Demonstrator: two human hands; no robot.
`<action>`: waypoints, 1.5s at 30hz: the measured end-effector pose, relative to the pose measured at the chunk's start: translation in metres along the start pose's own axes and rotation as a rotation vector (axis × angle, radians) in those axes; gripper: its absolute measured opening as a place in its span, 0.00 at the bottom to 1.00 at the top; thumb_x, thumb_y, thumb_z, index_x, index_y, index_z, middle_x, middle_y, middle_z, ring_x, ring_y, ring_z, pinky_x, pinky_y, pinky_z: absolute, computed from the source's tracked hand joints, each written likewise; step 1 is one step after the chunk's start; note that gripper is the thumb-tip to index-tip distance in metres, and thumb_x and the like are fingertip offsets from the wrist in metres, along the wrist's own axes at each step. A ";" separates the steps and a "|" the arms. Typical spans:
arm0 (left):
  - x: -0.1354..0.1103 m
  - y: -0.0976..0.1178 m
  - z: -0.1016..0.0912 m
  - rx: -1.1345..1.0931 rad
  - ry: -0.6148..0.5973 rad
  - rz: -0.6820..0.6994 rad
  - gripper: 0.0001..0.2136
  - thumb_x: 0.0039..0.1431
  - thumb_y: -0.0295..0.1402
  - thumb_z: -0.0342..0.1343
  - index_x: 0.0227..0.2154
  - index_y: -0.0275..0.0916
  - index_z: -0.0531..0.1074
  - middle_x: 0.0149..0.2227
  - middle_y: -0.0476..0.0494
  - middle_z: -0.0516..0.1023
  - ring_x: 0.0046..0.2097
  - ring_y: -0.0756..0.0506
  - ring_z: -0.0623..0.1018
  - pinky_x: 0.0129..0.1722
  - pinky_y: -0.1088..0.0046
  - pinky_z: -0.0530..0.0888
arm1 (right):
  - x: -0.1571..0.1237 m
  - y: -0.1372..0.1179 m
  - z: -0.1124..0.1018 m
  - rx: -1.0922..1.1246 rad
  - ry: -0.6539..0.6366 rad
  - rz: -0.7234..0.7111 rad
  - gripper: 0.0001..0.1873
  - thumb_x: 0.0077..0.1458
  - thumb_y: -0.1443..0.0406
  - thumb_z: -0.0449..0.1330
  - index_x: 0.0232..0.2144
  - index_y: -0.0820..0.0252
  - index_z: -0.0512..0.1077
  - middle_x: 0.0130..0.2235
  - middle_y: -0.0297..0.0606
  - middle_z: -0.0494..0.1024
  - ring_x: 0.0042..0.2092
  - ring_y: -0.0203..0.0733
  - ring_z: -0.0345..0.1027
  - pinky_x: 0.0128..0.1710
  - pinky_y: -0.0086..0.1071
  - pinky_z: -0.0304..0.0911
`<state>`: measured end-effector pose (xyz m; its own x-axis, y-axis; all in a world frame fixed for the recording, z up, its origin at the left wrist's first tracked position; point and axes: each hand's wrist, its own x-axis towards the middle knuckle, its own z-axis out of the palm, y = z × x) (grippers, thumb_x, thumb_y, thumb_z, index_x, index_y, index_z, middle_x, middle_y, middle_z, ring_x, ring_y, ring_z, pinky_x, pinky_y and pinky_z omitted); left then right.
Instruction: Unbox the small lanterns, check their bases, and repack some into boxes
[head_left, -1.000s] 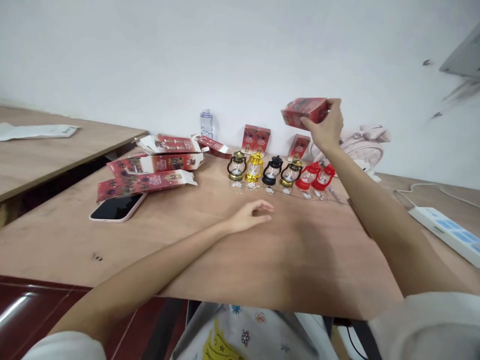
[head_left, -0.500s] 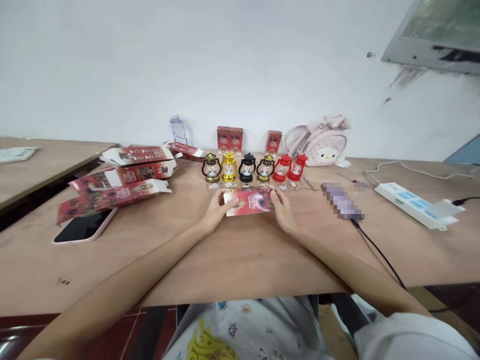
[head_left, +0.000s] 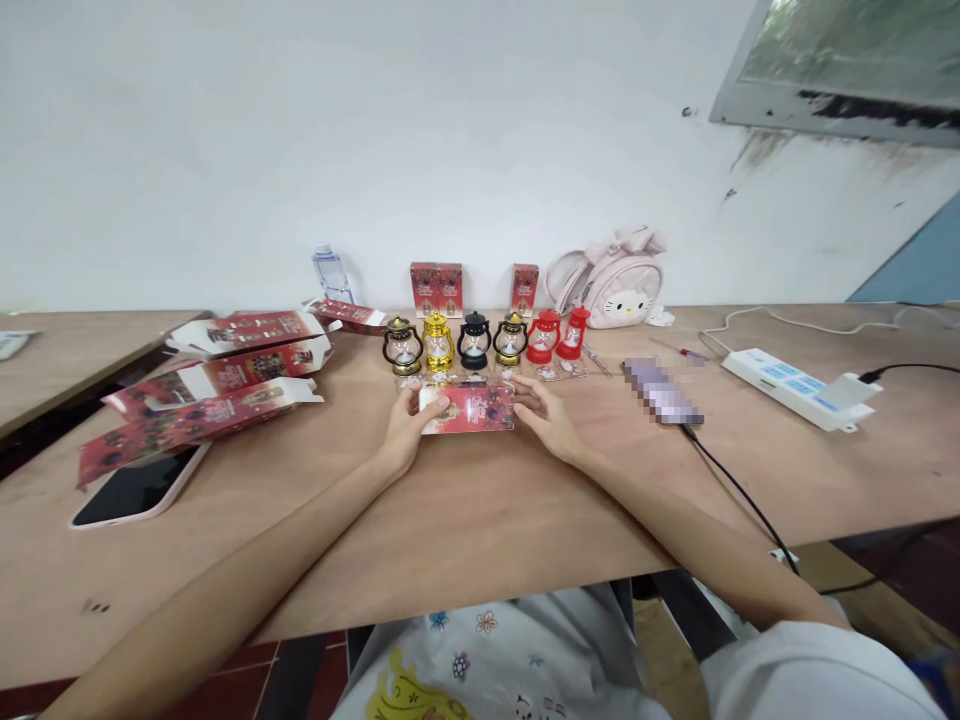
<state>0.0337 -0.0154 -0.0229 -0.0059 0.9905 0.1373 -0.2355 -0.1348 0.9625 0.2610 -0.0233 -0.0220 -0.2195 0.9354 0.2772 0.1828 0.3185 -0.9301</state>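
Note:
A red printed cardboard box [head_left: 480, 408] lies lengthwise between my two hands, just above the table. My left hand [head_left: 405, 425] grips its left end, thumb across the front face. At the right end, my right hand [head_left: 551, 420] has its curled fingers and thumb against the edge of the box. Behind the box stands a row of miniature lanterns: a black-and-bronze one [head_left: 403, 345], a gold one [head_left: 438, 342], a black one [head_left: 474, 341], another bronze-topped one [head_left: 511, 339], and two red ones [head_left: 543, 336]. Small clear packets [head_left: 551, 370] lie at their bases, partly hidden by my hands.
Opened red cartons [head_left: 225, 385] pile up on the left over a phone [head_left: 139, 487]. Small red boxes [head_left: 436, 290], a water bottle [head_left: 330, 272] and a pink bag [head_left: 622, 290] stand along the wall. To the right are a blurred phone [head_left: 660, 390], a screwdriver [head_left: 690, 353] and a power strip [head_left: 795, 385].
My right thumb has shifted from the front face of the box to its right edge. The left hand keeps its grip. The view has turned slightly right.

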 end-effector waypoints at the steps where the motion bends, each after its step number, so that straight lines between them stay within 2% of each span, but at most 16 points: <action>1: 0.000 0.000 0.000 0.010 0.002 0.007 0.26 0.39 0.42 0.68 0.41 0.37 0.68 0.40 0.46 0.77 0.41 0.47 0.76 0.45 0.68 0.71 | -0.001 -0.002 0.000 -0.029 -0.015 -0.006 0.26 0.53 0.59 0.56 0.55 0.52 0.62 0.55 0.41 0.70 0.54 0.45 0.67 0.54 0.42 0.65; 6: -0.002 0.002 -0.001 0.058 0.052 0.068 0.24 0.36 0.41 0.70 0.36 0.38 0.69 0.36 0.49 0.77 0.39 0.47 0.76 0.42 0.69 0.72 | -0.006 -0.011 0.001 -0.150 -0.047 -0.037 0.23 0.53 0.63 0.54 0.53 0.52 0.64 0.54 0.39 0.71 0.50 0.44 0.71 0.48 0.40 0.70; 11: -0.002 0.001 -0.003 0.067 0.090 0.060 0.25 0.34 0.42 0.70 0.36 0.37 0.70 0.34 0.49 0.76 0.36 0.47 0.75 0.39 0.71 0.71 | -0.007 -0.014 0.010 -0.136 0.090 -0.017 0.18 0.47 0.65 0.56 0.43 0.56 0.67 0.44 0.37 0.77 0.39 0.40 0.75 0.37 0.34 0.72; 15: 0.001 0.001 -0.006 0.042 0.081 0.028 0.25 0.34 0.41 0.70 0.36 0.36 0.72 0.33 0.48 0.77 0.35 0.48 0.76 0.38 0.74 0.71 | -0.005 -0.010 0.013 -0.063 0.160 -0.020 0.14 0.43 0.67 0.56 0.37 0.56 0.66 0.36 0.34 0.77 0.32 0.36 0.73 0.30 0.29 0.68; 18: 0.004 0.003 -0.008 -0.041 0.107 -0.026 0.23 0.33 0.42 0.70 0.33 0.34 0.73 0.31 0.48 0.78 0.32 0.48 0.76 0.35 0.74 0.72 | -0.001 -0.005 0.005 -0.011 0.225 -0.057 0.12 0.42 0.68 0.54 0.34 0.56 0.65 0.29 0.29 0.74 0.25 0.32 0.66 0.24 0.26 0.60; 20: 0.005 0.005 -0.010 -0.102 0.101 -0.080 0.23 0.33 0.44 0.69 0.31 0.34 0.73 0.29 0.46 0.79 0.32 0.45 0.78 0.35 0.71 0.74 | 0.002 -0.003 -0.003 0.030 0.275 -0.093 0.10 0.42 0.68 0.53 0.32 0.56 0.65 0.27 0.28 0.71 0.24 0.32 0.63 0.23 0.26 0.56; 23: 0.005 0.009 -0.011 -0.133 0.067 -0.126 0.23 0.34 0.44 0.68 0.32 0.33 0.74 0.30 0.43 0.80 0.36 0.40 0.80 0.39 0.66 0.76 | 0.005 -0.002 -0.010 0.080 0.281 -0.105 0.04 0.47 0.65 0.54 0.30 0.55 0.65 0.28 0.29 0.70 0.27 0.33 0.63 0.26 0.27 0.57; 26: 0.004 0.011 -0.010 -0.158 0.064 -0.133 0.20 0.36 0.44 0.67 0.30 0.34 0.74 0.29 0.43 0.81 0.37 0.38 0.80 0.40 0.63 0.77 | 0.008 -0.001 -0.010 0.099 0.256 -0.083 0.09 0.47 0.60 0.61 0.31 0.55 0.67 0.30 0.31 0.72 0.30 0.35 0.65 0.28 0.28 0.59; 28: 0.003 0.013 -0.010 -0.196 0.067 -0.147 0.18 0.38 0.43 0.67 0.29 0.36 0.74 0.29 0.44 0.81 0.38 0.38 0.80 0.41 0.63 0.77 | 0.009 -0.001 -0.007 0.159 0.284 -0.057 0.14 0.45 0.57 0.64 0.32 0.55 0.67 0.30 0.31 0.73 0.30 0.35 0.65 0.28 0.29 0.60; 32: 0.002 0.015 -0.010 -0.277 0.066 -0.194 0.14 0.44 0.41 0.64 0.32 0.38 0.75 0.31 0.47 0.82 0.38 0.40 0.81 0.42 0.63 0.78 | 0.012 -0.002 -0.001 0.404 0.382 0.041 0.21 0.41 0.52 0.66 0.34 0.56 0.67 0.25 0.29 0.71 0.25 0.33 0.63 0.22 0.27 0.58; 35: 0.000 0.016 -0.009 -0.307 0.036 -0.236 0.12 0.50 0.40 0.60 0.36 0.39 0.75 0.32 0.47 0.82 0.39 0.40 0.81 0.44 0.62 0.78 | 0.012 -0.003 0.002 0.463 0.359 0.110 0.23 0.42 0.48 0.65 0.33 0.56 0.66 0.22 0.26 0.68 0.19 0.30 0.59 0.15 0.25 0.52; 39: -0.001 0.016 -0.009 -0.324 0.022 -0.247 0.10 0.51 0.38 0.60 0.35 0.39 0.75 0.33 0.47 0.82 0.40 0.41 0.81 0.44 0.62 0.78 | 0.008 -0.001 0.003 0.247 0.289 0.067 0.21 0.50 0.44 0.58 0.32 0.54 0.64 0.18 0.23 0.62 0.14 0.29 0.52 0.10 0.24 0.44; 42: -0.001 0.014 -0.009 -0.304 0.021 -0.243 0.11 0.49 0.39 0.61 0.33 0.39 0.75 0.32 0.47 0.82 0.41 0.40 0.81 0.45 0.62 0.77 | 0.007 0.004 -0.001 0.035 0.296 0.018 0.18 0.56 0.47 0.53 0.32 0.54 0.63 0.18 0.25 0.63 0.15 0.31 0.55 0.13 0.26 0.49; 45: -0.001 0.013 -0.009 -0.249 -0.003 -0.244 0.14 0.43 0.41 0.65 0.31 0.37 0.75 0.32 0.44 0.82 0.41 0.38 0.81 0.44 0.62 0.78 | 0.007 0.007 -0.005 -0.354 0.436 -0.075 0.11 0.60 0.55 0.51 0.36 0.56 0.63 0.23 0.32 0.69 0.23 0.39 0.64 0.23 0.32 0.60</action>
<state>0.0221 -0.0176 -0.0130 0.0827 0.9926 -0.0890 -0.4595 0.1173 0.8804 0.2657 -0.0137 -0.0252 0.1579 0.8613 0.4830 0.5091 0.3481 -0.7872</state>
